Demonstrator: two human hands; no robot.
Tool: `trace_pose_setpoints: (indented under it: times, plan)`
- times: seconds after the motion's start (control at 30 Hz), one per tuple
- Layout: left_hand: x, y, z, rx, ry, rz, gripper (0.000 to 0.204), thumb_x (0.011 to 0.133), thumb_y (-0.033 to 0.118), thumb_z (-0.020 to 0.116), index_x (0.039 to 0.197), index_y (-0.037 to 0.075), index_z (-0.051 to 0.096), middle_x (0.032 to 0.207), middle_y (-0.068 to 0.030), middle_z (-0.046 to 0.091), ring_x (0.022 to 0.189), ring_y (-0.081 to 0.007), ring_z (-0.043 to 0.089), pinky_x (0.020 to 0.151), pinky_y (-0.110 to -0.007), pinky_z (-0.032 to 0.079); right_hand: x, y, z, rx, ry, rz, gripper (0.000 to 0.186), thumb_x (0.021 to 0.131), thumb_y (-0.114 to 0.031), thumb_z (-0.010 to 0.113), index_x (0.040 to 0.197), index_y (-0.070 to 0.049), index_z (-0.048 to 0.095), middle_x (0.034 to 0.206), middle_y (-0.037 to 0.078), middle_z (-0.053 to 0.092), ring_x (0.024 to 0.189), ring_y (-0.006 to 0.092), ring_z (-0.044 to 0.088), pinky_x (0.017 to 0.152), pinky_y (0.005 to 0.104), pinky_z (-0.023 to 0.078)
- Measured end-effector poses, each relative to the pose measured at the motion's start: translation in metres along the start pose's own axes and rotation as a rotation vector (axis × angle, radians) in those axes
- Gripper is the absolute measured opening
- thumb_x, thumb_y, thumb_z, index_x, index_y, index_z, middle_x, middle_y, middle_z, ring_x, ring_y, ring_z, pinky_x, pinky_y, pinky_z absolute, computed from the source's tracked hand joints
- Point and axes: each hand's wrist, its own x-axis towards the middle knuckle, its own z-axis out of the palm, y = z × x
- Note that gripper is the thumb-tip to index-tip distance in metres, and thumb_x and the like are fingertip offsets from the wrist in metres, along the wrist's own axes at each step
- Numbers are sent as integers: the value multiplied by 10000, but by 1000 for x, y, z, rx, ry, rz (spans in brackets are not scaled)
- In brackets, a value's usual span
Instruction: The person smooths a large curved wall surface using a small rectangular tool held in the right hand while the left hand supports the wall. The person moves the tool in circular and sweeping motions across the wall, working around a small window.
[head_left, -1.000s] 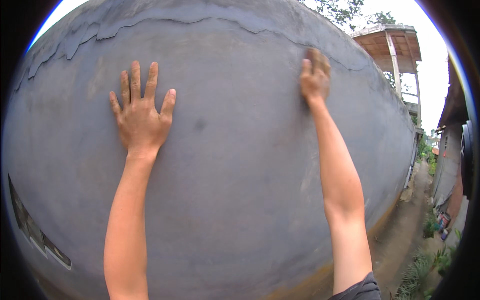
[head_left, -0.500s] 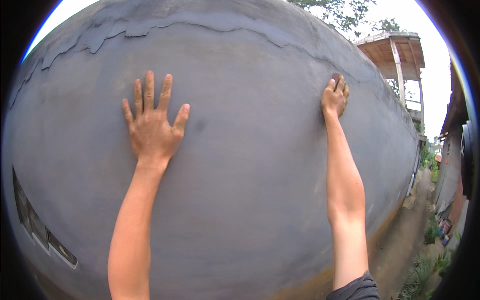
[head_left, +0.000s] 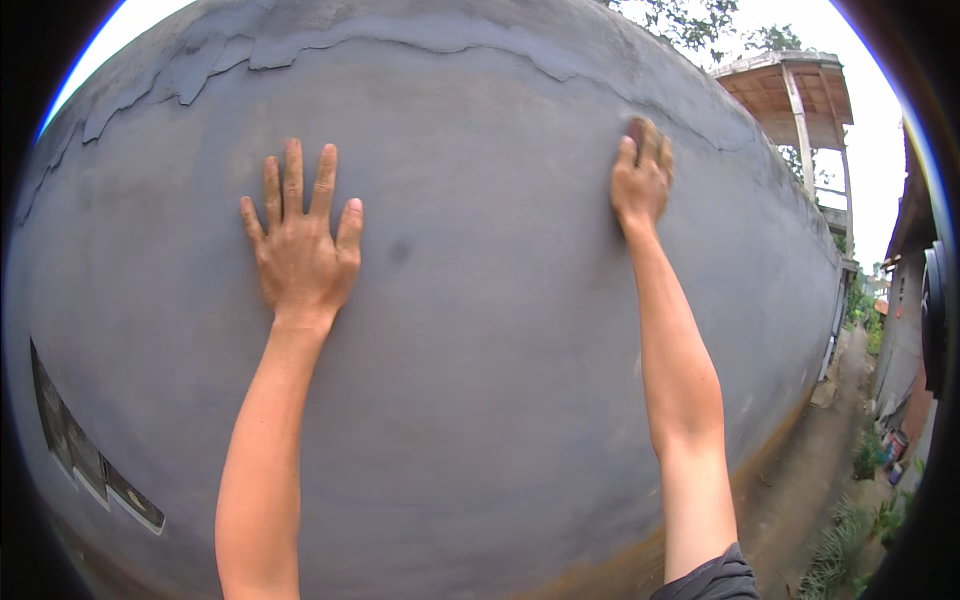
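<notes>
A large grey plastered wall (head_left: 470, 330) fills most of the view. My left hand (head_left: 305, 255) lies flat on it at the left, fingers spread, holding nothing. To the right and higher up, my right hand (head_left: 642, 185) is closed over a small dark brown pad (head_left: 636, 128) against the wall. Only the pad's top edge shows between thumb and fingers, so its exact kind is hidden. A ragged plaster edge (head_left: 465, 48) runs across the wall above both hands. A small dark smudge (head_left: 400, 250) marks the surface just right of my left hand.
Low at the left is a dark slotted opening (head_left: 75, 435) in the wall. A dirt path (head_left: 800, 460) runs along the wall's right side, with plants (head_left: 838, 550) beside it. Farther back stands a roofed concrete structure (head_left: 795, 100).
My right hand has slid left and slightly up along the wall with the pad. My left hand stays flat in nearly the same place; the view has shifted slightly.
</notes>
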Motion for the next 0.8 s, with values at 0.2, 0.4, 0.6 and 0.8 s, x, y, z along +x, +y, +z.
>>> trace_pose_setpoints:
  times: [0.2,0.4,0.6,0.8]
  plan:
    - [-1,-25,-5,64,-21,31,621,1095,506,451,1693,389,328,1790,-4,258,1642,-295,236,1320,-619,164,-78,-154,-64,454,-225,-280,469,1028,-310,615,1474,-165,622,1644,179,470,1537,421,400,1265,592,297]
    - [-6,-45,-6,60,-28,17,644,1091,580,437,1695,387,322,1792,-4,248,1644,-309,227,1323,-618,150,-97,-139,-93,680,-500,-587,573,986,-317,712,1543,-263,591,1710,129,395,1586,373,345,1305,573,262]
    - [-28,-39,-2,113,-20,-133,669,1100,640,368,1706,369,295,1802,-39,208,1649,-352,190,1324,-622,138,-61,128,-60,-20,-192,323,553,1133,-394,449,1621,-135,474,1649,156,488,1566,377,381,1315,506,241]
    - [-55,61,0,122,-65,-73,670,1102,606,394,1710,342,298,1804,-46,202,1648,-357,195,1321,-624,140,-104,-9,-81,211,-221,-46,491,1071,-291,567,1536,-136,597,1621,166,524,1558,403,381,1295,522,264]
